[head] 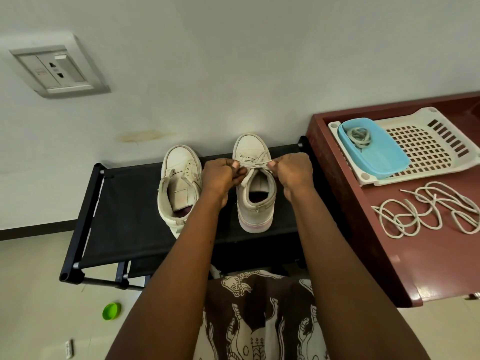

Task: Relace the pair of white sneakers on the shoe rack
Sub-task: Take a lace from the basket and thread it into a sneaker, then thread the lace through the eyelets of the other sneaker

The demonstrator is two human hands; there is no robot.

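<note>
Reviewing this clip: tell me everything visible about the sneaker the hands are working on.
The laced sneaker is off-white, leather-looking and ankle-high, with a pinkish sole edge at the heel and a dark insole. It stands upright on the black shoe rack, toe toward the wall, apart from its unlaced mate on the left. A pale lace crosses its eyelets; the left hand and right hand each pinch the lace near the top, drawing it taut sideways over the tongue.

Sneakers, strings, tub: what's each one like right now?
Right sneaker: upright on rack, laced.
Shoe lace: pinched by left hand and right hand, stretched between them.
Left sneaker: upright, unlaced.
Table lace: loose, tangled.
Tub: open, holds coiled lace.
</note>
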